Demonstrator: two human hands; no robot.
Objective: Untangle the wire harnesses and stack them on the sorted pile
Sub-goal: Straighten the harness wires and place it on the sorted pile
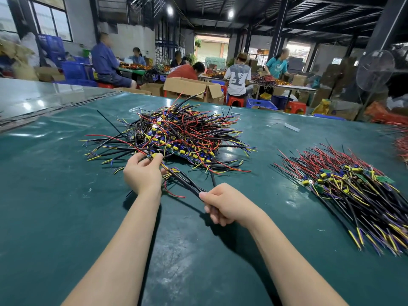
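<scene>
A tangled heap of wire harnesses [183, 133] in black, red, yellow and blue lies in the middle of the green table [55, 206]. My left hand [143, 171] pinches a harness with a yellow part at the heap's near edge. Just to its right, my right hand [223, 204] grips the black sleeved wires [187, 184] of that harness, which stretch between both hands. At the right lies the sorted pile [348, 188], its wires all laid in one direction.
A small white strip [291, 127] lies on the table beyond the piles. More red wires [400, 142] sit at the far right edge. Behind the table are cardboard boxes [192, 87], blue crates, stools, a fan [375, 69] and several seated people.
</scene>
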